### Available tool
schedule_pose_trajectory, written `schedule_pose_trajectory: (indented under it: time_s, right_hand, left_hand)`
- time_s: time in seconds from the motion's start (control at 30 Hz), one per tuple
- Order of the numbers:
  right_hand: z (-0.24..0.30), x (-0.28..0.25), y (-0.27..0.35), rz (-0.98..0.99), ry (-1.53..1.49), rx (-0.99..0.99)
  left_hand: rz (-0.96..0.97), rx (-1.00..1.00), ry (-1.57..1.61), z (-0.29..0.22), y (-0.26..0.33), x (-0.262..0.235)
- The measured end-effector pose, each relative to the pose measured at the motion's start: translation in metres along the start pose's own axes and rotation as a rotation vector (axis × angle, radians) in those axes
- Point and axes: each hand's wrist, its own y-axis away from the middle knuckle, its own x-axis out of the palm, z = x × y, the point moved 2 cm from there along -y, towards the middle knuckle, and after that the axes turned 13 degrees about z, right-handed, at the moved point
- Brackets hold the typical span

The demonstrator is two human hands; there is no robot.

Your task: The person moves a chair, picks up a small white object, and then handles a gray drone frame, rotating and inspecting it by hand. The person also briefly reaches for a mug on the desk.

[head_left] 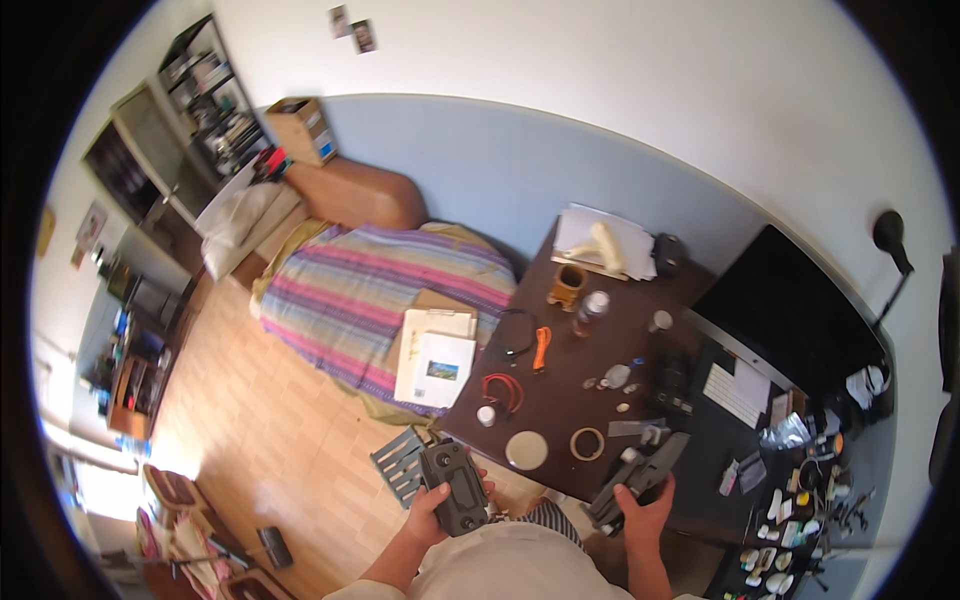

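Observation:
My left hand (428, 512) is closed around a dark grey remote controller (464, 498) with two thumb sticks, held in front of my body. Its thumb lies on the near edge, and fingertips show at the far side. My right hand (648, 512) grips a dark grey folded drone (652, 470) above the table's front edge. The drone is tilted, and part of it is hidden behind the fingers. Just beyond the hands, on the dark brown table (570, 350), lie a roll of tape (587, 444) and a round pale disc (527, 450).
Farther back are an orange cable (542, 349), a red cable (512, 390), a bottle (592, 312) and a brown mug (568, 286). A large monitor (800, 310) and a keyboard (734, 395) stand right. Left are a striped bed (380, 275) and a grey slatted stool (398, 468).

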Motion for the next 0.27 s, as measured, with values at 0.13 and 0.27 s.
schedule_pose_trajectory:
  time_s: [0.13,0.27]
  right_hand:
    - [0.016,0.079,0.012,0.336,0.007,-0.023]
    - [0.033,0.140,0.023,0.688,0.058,-0.032]
  left_hand:
    - [-0.168,0.119,-0.005,-0.025,0.045,-0.013]
    - [-0.296,0.284,0.002,-0.027,0.091,-0.036]
